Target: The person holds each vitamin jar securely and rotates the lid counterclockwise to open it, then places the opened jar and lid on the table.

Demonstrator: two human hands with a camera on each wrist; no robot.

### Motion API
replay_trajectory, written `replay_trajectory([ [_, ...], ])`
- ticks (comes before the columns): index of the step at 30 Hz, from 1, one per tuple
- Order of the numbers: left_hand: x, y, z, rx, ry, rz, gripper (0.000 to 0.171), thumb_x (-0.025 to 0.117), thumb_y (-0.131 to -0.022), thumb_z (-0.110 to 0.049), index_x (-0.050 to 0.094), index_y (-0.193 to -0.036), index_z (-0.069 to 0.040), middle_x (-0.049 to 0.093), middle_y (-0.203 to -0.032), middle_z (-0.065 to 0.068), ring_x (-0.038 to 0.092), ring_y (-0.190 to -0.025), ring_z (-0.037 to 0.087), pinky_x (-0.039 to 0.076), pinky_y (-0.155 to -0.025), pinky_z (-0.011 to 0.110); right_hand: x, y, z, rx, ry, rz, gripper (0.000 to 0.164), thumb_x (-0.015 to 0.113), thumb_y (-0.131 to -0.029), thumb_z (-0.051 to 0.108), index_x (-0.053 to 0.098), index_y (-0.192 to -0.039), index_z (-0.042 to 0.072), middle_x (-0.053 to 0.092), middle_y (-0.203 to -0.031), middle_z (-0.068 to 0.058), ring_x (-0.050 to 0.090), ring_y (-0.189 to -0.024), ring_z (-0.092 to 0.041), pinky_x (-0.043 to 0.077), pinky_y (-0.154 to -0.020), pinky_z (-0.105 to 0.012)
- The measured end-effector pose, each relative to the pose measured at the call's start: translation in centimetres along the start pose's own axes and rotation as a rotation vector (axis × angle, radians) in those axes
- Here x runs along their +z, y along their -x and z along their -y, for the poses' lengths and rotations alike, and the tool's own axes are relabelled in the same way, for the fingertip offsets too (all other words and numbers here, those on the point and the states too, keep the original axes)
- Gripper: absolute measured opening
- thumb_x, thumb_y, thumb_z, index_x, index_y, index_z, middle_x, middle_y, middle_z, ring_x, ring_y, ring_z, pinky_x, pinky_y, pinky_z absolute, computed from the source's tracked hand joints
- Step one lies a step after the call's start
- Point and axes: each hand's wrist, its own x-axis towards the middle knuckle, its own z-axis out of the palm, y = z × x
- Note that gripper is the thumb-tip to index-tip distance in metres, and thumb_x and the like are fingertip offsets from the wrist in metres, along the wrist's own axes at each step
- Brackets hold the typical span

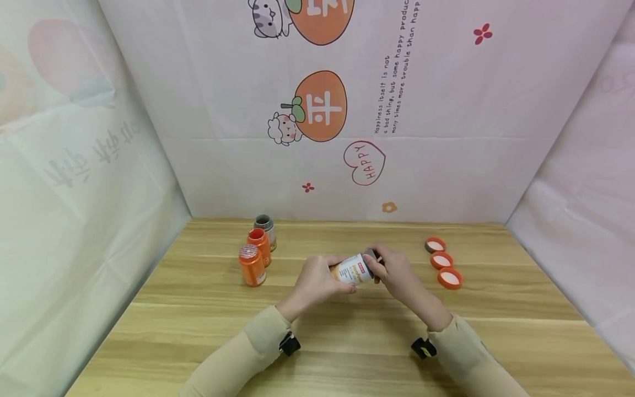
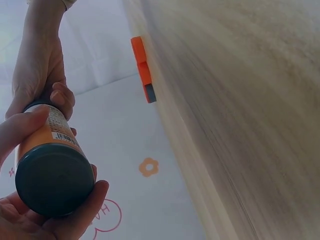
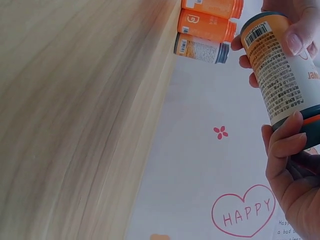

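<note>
My left hand (image 1: pixel 317 282) grips a white-and-orange pill bottle (image 1: pixel 353 269) round its body, tilted above the table. Its dark base (image 2: pixel 54 180) faces the camera in the left wrist view. With curled fingers, my right hand (image 1: pixel 398 277) holds the bottle's dark screw cap (image 3: pixel 313 139) at the upper end. A thin orange band shows at the cap in the right wrist view. Part of the cap is hidden behind the fingers.
At left on the wooden table (image 1: pixel 198 331) stand two orange bottles (image 1: pixel 253 268) and an uncapped grey-necked bottle (image 1: pixel 265 221). Three caps lie at right with white insides up: a grey one (image 1: pixel 429 248) and two orange ones (image 1: pixel 450 285). A printed cloth (image 1: pixel 446 165) hangs behind.
</note>
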Motion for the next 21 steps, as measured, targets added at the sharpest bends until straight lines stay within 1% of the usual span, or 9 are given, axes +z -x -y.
replay_trajectory([
  [4, -0.03, -0.12, 0.03, -0.017, 0.002, 0.011, 0.059, 0.088, -0.061, -0.030, 0.069, -0.112, -0.006, 0.072, -0.092, 0.004, 0.058, -0.068, 0.006, 0.048, -0.058, 0.020, 0.04, -0.02, -0.17, -0.019, 0.008, -0.007, 0.027, 0.049, -0.099, 0.031, 0.059, -0.102, 0.006, 0.054, -0.067, 0.003, 0.051, -0.052, -0.008, 0.045, -0.047, -0.023],
  [9, 0.13, -0.31, 0.34, -0.019, -0.006, 0.013, 0.059, 0.088, -0.061, -0.029, 0.070, -0.112, -0.008, 0.071, -0.091, 0.003, 0.058, -0.068, 0.005, 0.048, -0.057, 0.019, 0.20, -0.01, -0.47, -0.046, 0.024, -0.016, 0.025, 0.048, -0.099, 0.030, 0.059, -0.101, 0.007, 0.053, -0.065, 0.004, 0.050, -0.051, -0.006, 0.044, -0.047, -0.022],
  [16, 0.17, -0.37, 0.46, -0.025, 0.003, 0.023, 0.056, 0.088, -0.061, -0.029, 0.071, -0.109, -0.007, 0.071, -0.090, 0.003, 0.058, -0.067, 0.006, 0.048, -0.056, 0.020, 0.37, 0.08, -0.76, -0.063, 0.038, -0.024, 0.023, 0.048, -0.099, 0.028, 0.058, -0.100, 0.007, 0.053, -0.064, 0.005, 0.051, -0.051, -0.009, 0.043, -0.046, -0.021],
  [21, 0.20, -0.48, 0.58, -0.034, 0.011, 0.030, 0.057, 0.088, -0.060, -0.029, 0.071, -0.110, -0.008, 0.072, -0.091, 0.003, 0.059, -0.068, 0.006, 0.048, -0.057, 0.020, 0.37, 0.15, -0.87, -0.079, 0.046, -0.032, 0.022, 0.049, -0.099, 0.027, 0.058, -0.100, 0.007, 0.052, -0.064, 0.005, 0.048, -0.050, -0.003, 0.043, -0.045, -0.021],
])
